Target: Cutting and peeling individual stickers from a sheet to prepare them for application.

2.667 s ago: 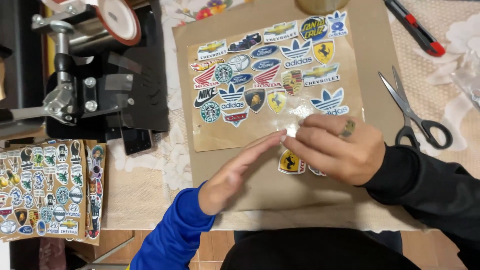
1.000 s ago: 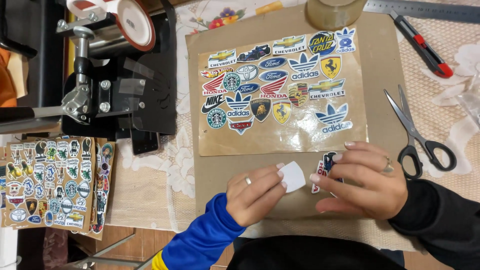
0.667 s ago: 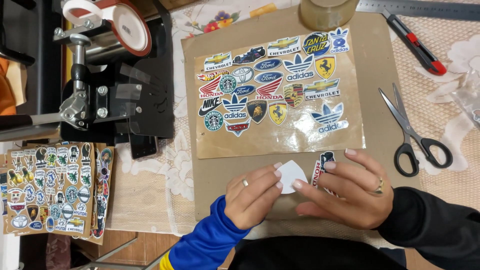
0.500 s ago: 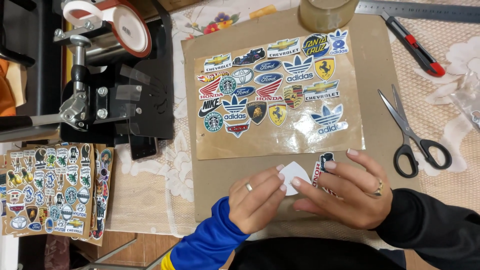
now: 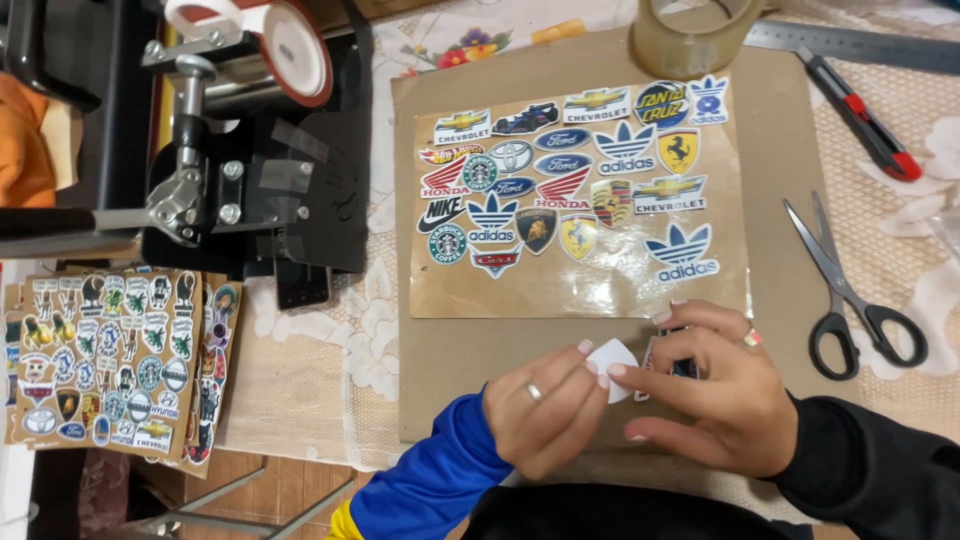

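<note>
It looks like a small home craft workshop: a heat press (image 5: 250, 150), sticker sheets (image 5: 580, 190), scissors (image 5: 850, 300), tape roll (image 5: 695, 35) and cutter (image 5: 860, 115) lie on a lace-covered surface (image 5: 330, 370).

A table covered by a cream lace cloth (image 5: 330, 350) with a flowered edge. On it lie a brown cardboard sheet (image 5: 470, 350), a black press machine (image 5: 240, 150), black-handled scissors (image 5: 850, 290), a red-and-black utility knife (image 5: 860, 115), a metal ruler (image 5: 850, 42) and stacked sticker boards (image 5: 110, 365).
</note>
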